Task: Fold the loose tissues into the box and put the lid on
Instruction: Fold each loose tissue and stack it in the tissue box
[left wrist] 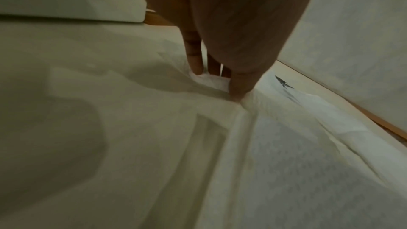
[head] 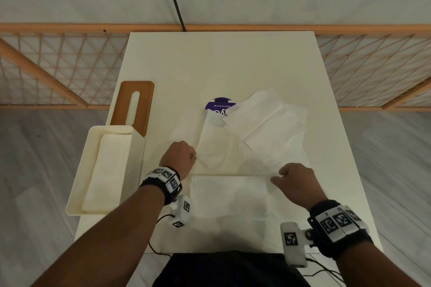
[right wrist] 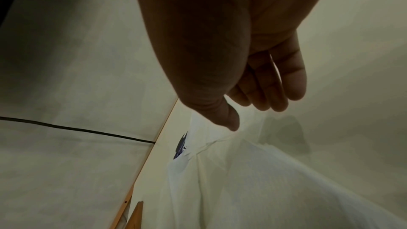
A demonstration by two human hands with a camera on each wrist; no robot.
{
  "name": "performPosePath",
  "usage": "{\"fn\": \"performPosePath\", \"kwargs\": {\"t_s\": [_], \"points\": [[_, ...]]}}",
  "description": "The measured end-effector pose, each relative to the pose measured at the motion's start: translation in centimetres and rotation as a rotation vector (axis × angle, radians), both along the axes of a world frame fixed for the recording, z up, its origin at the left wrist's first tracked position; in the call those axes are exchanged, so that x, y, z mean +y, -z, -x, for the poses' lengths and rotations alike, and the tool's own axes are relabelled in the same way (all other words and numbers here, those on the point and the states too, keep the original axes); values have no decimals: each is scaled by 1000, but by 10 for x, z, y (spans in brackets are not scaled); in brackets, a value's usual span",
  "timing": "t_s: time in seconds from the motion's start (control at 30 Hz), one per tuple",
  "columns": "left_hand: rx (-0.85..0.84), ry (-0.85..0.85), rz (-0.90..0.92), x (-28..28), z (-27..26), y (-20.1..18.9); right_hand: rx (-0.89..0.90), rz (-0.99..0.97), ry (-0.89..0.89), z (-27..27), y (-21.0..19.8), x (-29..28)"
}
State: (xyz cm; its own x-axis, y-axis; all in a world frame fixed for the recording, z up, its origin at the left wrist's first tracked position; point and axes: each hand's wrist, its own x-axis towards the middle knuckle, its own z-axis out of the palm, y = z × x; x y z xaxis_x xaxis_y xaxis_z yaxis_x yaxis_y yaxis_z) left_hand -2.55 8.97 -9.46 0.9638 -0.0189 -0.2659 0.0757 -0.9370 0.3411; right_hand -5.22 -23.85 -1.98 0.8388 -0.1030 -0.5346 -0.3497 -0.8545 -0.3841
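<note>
In the head view I see my left hand (head: 180,157) in the middle of the frame, its fingers (left wrist: 195,55) pinching a corner of a loose tissue (head: 215,149) on the tabletop (head: 210,58). My right hand (head: 295,183) is at the lower right, its fingers (right wrist: 275,83) loosely curled; whether they pinch the tissue edge I cannot tell. A folded tissue (head: 229,196) lies flat between my wrists. The box (head: 105,170) stands at the left edge with tissues inside, and the wooden lid (head: 133,103) lies just above it.

From the head we look steeply down over the table (head: 221,65). Both wrist views skim close along it, sharing the purple packet (head: 220,106).
</note>
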Motion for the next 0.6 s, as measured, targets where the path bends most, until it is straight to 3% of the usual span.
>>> {"fn": "performPosePath", "kwargs": {"t_s": [0.13, 0.23, 0.37, 0.47, 0.6], "points": [[-144, -182, 172, 1, 6, -29, -86, -120, -46, -11, -14, 12], [-213, -331, 389, 1, 5, -81, -139, -343, -29, -22, -26, 27], [-41, -567, 1037, 3, 16, -157, 26, -751, 72, -29, -34, 53], [181, -676, 1570, 11, 34, -183, 169, -999, 112, -34, -39, 76], [261, -665, 1761, 15, 52, -193, 377, -1280, 170, -33, -43, 105]]}}
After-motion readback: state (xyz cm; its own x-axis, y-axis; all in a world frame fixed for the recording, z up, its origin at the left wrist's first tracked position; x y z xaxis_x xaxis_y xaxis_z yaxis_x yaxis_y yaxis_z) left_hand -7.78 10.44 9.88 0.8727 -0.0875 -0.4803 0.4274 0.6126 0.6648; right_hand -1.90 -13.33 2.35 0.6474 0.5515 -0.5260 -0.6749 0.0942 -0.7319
